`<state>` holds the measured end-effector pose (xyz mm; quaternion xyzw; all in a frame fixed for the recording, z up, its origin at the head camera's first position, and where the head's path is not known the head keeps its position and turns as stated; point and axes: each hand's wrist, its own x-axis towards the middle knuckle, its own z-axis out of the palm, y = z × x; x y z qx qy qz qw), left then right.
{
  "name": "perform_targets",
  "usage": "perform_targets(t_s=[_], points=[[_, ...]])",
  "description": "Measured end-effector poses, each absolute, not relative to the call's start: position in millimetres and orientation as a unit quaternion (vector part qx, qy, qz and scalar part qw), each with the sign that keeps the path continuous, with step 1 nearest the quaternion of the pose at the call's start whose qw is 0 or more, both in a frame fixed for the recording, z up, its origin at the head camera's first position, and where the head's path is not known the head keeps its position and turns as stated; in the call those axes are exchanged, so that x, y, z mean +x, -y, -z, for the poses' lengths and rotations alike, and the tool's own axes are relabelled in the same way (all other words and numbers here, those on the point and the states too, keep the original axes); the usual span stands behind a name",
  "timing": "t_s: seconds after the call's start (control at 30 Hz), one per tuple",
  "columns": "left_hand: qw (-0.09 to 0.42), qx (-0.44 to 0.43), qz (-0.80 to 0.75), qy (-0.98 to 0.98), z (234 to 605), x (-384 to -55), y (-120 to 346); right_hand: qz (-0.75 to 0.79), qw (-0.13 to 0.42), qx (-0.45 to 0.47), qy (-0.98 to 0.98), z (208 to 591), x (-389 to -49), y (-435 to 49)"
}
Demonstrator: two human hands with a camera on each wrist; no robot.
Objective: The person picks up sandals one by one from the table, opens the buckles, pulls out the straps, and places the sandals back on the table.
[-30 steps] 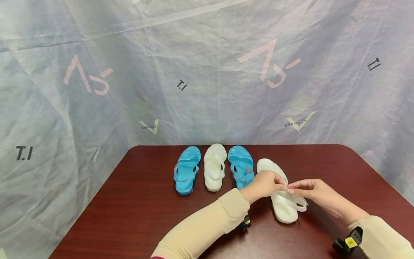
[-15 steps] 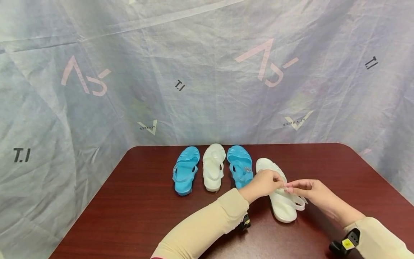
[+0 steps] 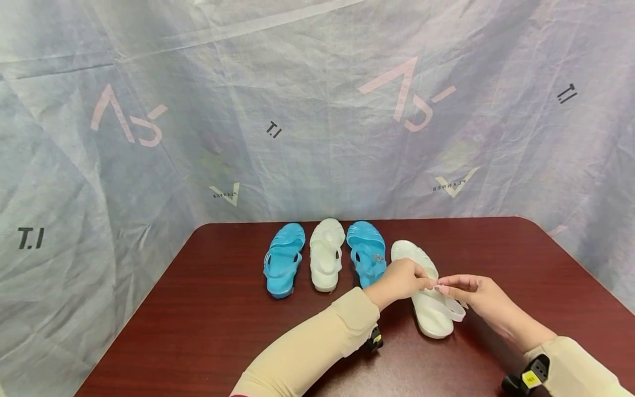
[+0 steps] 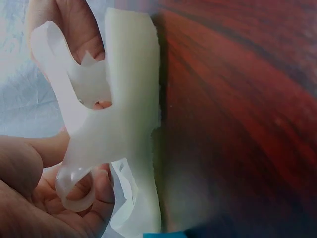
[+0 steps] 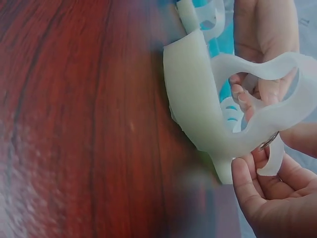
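A white jelly sandal (image 3: 434,322) stands sole-down at the right of the group, toe pointing away and tilted left. Over its right side, my left hand (image 3: 403,280) and right hand (image 3: 482,298) meet fingertip to fingertip, pinching its ankle strap. In the right wrist view, a small metal buckle (image 5: 268,141) shows beside the right fingers, with the loose strap end (image 5: 274,161) curling down past it. From the left wrist, the strap (image 4: 77,191) loops out between the left thumb and fingers. Fingers partly hide the fastening.
To the left stand a blue sandal (image 3: 366,248), a white sandal (image 3: 326,264) and another blue sandal (image 3: 284,267), in a row on the dark red wooden table (image 3: 208,331). The left forearm overlaps the nearest blue one. A grey printed cloth (image 3: 317,110) hangs behind the table.
Everything sits slightly further left in the head view, as the camera has shifted a little. Both hands stay at the strap, with only small finger movements.
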<state>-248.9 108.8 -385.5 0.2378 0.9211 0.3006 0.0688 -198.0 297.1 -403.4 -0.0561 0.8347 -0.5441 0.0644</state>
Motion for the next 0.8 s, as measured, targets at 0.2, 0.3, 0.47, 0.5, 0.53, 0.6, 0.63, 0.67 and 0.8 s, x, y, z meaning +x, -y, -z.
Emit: perform_targets(t_s=[0.2,0.3,0.47,0.5,0.53,0.6,0.63,0.67,0.8], points=[[0.066,0.216,-0.332,-0.916,387.1,-248.0,-105.1,0.563,0.063,-0.058,-0.822,405.5,-196.3,-297.7],[0.058,0.212,-0.338,-0.915,387.6,-248.8,-103.3,0.562,0.062,-0.058,-0.823,405.4,-196.1,-297.1],[0.043,0.21,-0.345,-0.914,387.4,-250.2,-101.0,0.563,0.062,-0.049,-0.823,406.1,-196.3,-295.6],[0.042,0.21,-0.347,-0.913,387.5,-250.3,-100.7,0.564,0.061,-0.046,-0.822,406.4,-196.2,-295.4],[0.042,0.211,-0.348,-0.913,387.5,-250.2,-100.4,0.564,0.061,-0.044,-0.822,406.8,-196.0,-295.3],[0.042,0.212,-0.35,-0.911,387.7,-250.4,-100.2,0.565,0.058,-0.041,-0.822,407.6,-195.6,-295.2],[0.041,0.212,-0.348,-0.912,387.4,-250.2,-100.2,0.565,0.056,-0.039,-0.822,408.0,-195.3,-295.2],[0.039,0.213,-0.344,-0.914,387.0,-250.2,-100.0,0.565,0.055,-0.038,-0.822,408.4,-195.0,-295.3],[0.028,0.212,-0.319,-0.923,384.6,-250.3,-99.4,0.564,0.047,-0.035,-0.824,409.6,-193.9,-294.9]])
